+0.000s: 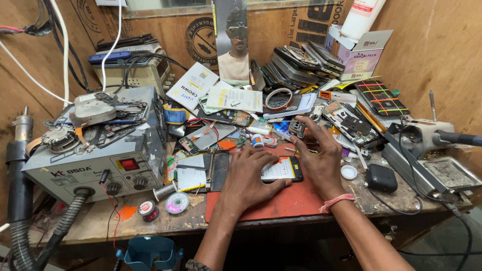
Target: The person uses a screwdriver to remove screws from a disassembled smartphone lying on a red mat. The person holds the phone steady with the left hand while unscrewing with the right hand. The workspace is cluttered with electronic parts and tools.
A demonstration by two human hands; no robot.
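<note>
The phone [282,169] lies flat on the red mat [281,203] on the table [100,221], its screen lit. The left hand [248,175] presses on it, fingers spread, and the right hand [321,155] rests open beside it. Loose parts lie all around

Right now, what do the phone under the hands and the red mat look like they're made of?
The phone looks glass-fronted, smooth and lit, with a dark, likely plastic rim. The red mat looks like matte rubber or silicone: dull, flat, scuffed. Both hands, left hand and right hand, rest on the phone.
</note>
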